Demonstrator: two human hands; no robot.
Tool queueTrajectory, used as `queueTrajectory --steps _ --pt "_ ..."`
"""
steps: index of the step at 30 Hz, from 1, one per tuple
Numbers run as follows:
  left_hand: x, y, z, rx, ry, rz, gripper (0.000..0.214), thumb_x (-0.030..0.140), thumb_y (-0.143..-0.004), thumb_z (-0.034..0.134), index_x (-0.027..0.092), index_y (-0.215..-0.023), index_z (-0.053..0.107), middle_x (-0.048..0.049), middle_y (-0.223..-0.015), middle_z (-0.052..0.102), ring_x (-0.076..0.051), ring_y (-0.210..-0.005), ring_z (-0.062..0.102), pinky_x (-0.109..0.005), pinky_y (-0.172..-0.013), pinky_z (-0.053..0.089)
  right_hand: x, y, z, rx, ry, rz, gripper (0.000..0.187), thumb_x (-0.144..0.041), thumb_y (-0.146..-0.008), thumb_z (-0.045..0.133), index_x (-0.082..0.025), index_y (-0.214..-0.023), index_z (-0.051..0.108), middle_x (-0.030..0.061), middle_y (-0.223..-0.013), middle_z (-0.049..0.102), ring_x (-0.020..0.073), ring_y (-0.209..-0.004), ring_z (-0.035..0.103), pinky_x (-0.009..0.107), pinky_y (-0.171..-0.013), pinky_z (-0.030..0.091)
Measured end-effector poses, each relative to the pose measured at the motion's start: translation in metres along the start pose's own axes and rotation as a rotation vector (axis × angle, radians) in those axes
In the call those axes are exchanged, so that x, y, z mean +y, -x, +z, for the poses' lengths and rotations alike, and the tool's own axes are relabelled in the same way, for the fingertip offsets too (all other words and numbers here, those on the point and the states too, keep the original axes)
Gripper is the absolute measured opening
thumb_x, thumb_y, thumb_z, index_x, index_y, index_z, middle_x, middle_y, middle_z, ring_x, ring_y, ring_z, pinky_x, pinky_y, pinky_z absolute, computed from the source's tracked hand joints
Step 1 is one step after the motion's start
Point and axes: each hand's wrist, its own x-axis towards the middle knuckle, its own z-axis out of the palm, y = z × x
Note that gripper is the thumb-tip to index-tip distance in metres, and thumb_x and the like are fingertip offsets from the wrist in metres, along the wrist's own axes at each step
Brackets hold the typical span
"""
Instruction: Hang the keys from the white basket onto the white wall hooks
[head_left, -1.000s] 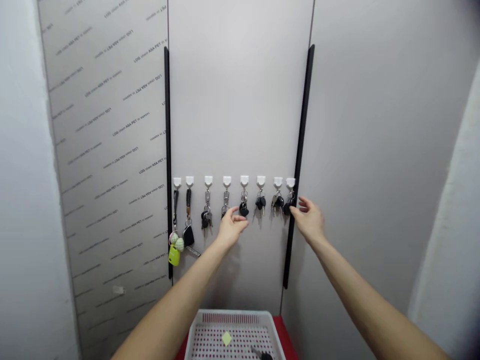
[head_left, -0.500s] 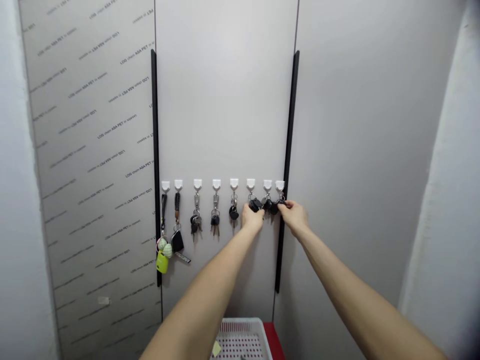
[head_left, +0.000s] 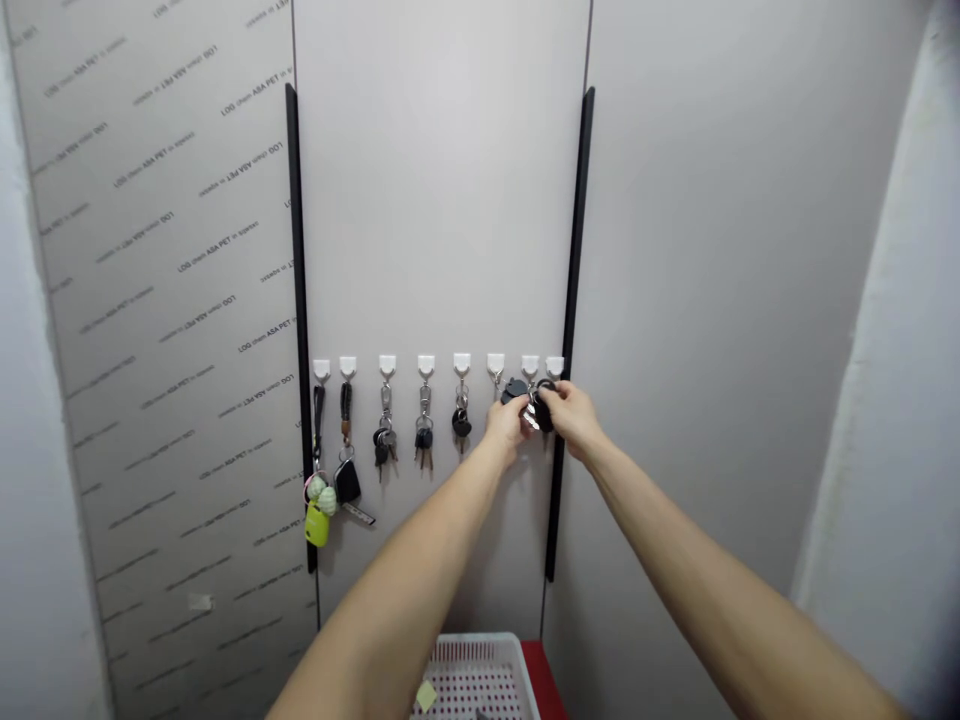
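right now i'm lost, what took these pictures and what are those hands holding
There is no machine: a person works bare-handed, wearing the camera on the head, so it looks forward and down. Ahead, a row of white hooks on a pale wall carries bunches of keys. The left hand holds black keys near the sixth hook from the left; the right hand holds dark keys near the row's right end. Whether those are unhooked is unclear. Below sits a white basket with a yellow note in it.
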Motion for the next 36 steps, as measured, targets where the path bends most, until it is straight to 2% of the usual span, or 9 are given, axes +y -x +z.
queueTrajectory --steps 5,8,12,16,19,25,28,32,36 --pt "0.014 0.004 -0.010 -0.054 0.058 0.027 0.004 0.014 -0.062 0.046 0.012 -0.064 0.047 0.0016 -0.050 0.049 -0.006 -0.043 0.048 -0.017 -0.043 0.036 -0.008 0.025 0.007 -0.161 -0.177 0.131 0.016 -0.031 -0.055 0.047 -0.015 -0.059 0.047 -0.0029 -0.051 0.049 0.0072 -0.046 0.043 0.019 -0.043 0.034" --pt "0.028 0.002 -0.005 -0.069 -0.009 0.033 0.004 0.015 -0.063 0.045 0.011 -0.065 0.047 0.0010 -0.050 0.049 -0.006 -0.043 0.048 -0.017 -0.043 0.037 -0.018 0.020 0.007 -0.123 -0.184 0.139 0.016 -0.031 -0.055 0.047 -0.015 -0.057 0.046 -0.0035 -0.049 0.048 0.0062 -0.043 0.042 0.018 -0.041 0.033" --pt "0.045 -0.002 0.008 -0.030 -0.165 0.036 0.005 0.014 -0.064 0.043 0.010 -0.064 0.047 0.0018 -0.046 0.046 -0.005 -0.038 0.045 -0.017 -0.042 0.038 -0.036 0.007 0.006 -0.027 -0.049 0.073 0.012 -0.025 -0.055 0.049 -0.014 -0.050 0.047 -0.0040 -0.044 0.047 0.0047 -0.040 0.040 0.017 -0.039 0.031" --pt "0.057 -0.004 0.014 -0.011 -0.238 0.037 0.007 0.015 -0.067 0.039 0.012 -0.069 0.045 0.0025 -0.048 0.046 -0.004 -0.040 0.046 -0.016 -0.043 0.039 -0.052 -0.001 0.005 -0.044 0.029 0.072 0.009 -0.021 -0.057 0.046 -0.014 -0.052 0.047 -0.0033 -0.043 0.047 0.0046 -0.036 0.040 0.017 -0.036 0.031" --pt "0.068 -0.005 0.014 -0.013 -0.339 0.034 0.008 0.016 -0.068 0.038 0.013 -0.067 0.045 0.0035 -0.046 0.044 -0.005 -0.040 0.046 -0.017 -0.045 0.040 -0.062 -0.008 0.006 -0.027 0.126 0.002 0.005 -0.018 -0.055 0.048 -0.013 -0.052 0.049 -0.0031 -0.042 0.046 0.0042 -0.033 0.038 0.016 -0.033 0.029" --pt "0.084 -0.008 0.001 0.025 -0.635 0.030 0.009 0.013 -0.060 0.046 0.011 -0.051 0.046 0.0030 -0.039 0.041 -0.007 -0.040 0.043 -0.019 -0.044 0.036 -0.074 -0.016 0.006 -0.215 0.336 -0.069 0.005 -0.017 -0.054 0.050 -0.013 -0.052 0.050 -0.0035 -0.037 0.043 0.0043 -0.031 0.035 0.017 -0.032 0.026" --pt "0.085 -0.003 -0.008 -0.008 -0.829 0.050 0.012 0.015 -0.059 0.048 0.011 -0.048 0.046 0.0010 -0.040 0.044 -0.008 -0.042 0.044 -0.019 -0.043 0.034 -0.066 -0.002 0.001 -0.284 0.311 -0.079 0.007 -0.019 -0.056 0.049 -0.013 -0.054 0.050 -0.0039 -0.039 0.044 0.0039 -0.032 0.035 0.016 -0.033 0.026" --pt "0.087 0.002 -0.014 -0.026 -1.111 0.161 0.012 0.020 -0.059 0.049 0.012 -0.052 0.045 0.0012 -0.043 0.044 -0.009 -0.042 0.045 -0.020 -0.041 0.033 -0.032 0.043 -0.003 -0.380 0.282 -0.027 0.011 -0.023 -0.057 0.047 -0.013 -0.061 0.051 -0.0042 -0.044 0.046 0.0041 -0.036 0.037 0.016 -0.037 0.029" --pt "0.091 0.004 -0.018 -0.050 -0.806 0.079 0.015 0.023 -0.065 0.042 0.013 -0.054 0.043 0.0049 -0.040 0.037 -0.003 -0.034 0.035 -0.016 -0.037 0.029 0.023 0.112 0.007 -0.646 0.296 0.066 0.011 -0.019 -0.058 0.044 -0.012 -0.062 0.052 -0.0027 -0.049 0.049 0.0058 -0.042 0.041 0.017 -0.044 0.032"
